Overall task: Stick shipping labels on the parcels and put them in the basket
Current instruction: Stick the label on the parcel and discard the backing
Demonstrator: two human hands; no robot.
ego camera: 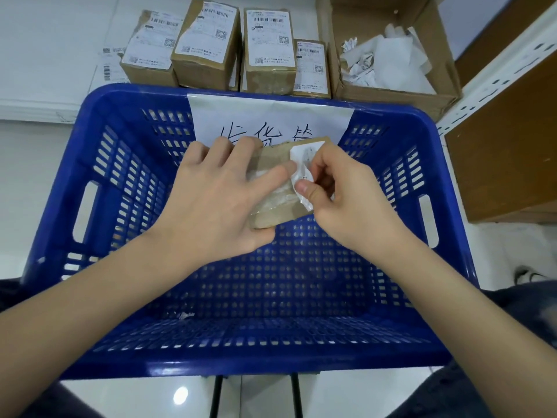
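A person's two bare hands work above a large blue plastic basket (99,182) with slotted walls. The left hand (217,200) grips a small brown cardboard parcel (277,188), fingers spread over its top and thumb underneath, holding it in the air over the middle of the basket. The right hand (346,197) pinches a white shipping label (304,170) between thumb and forefinger at the parcel's right end. The label looks curled and only partly laid on the cardboard, so sticking appears unfinished.

The basket floor shows bare blue mesh, apart from a small pale scrap near the front wall; no parcel lies in it. A white paper sign (271,119) with handwritten characters hangs on the inside of the far wall.

Beyond the basket's far rim, four labelled boxes (208,46) stand in a row on the white floor. They carry labels already, yet none is in the basket. To their right, an open carton (398,95) holds crumpled white backing papers.

Judging by this, the job is at an early stage: this parcel needs its label pressed flat, then everything must go into the basket.
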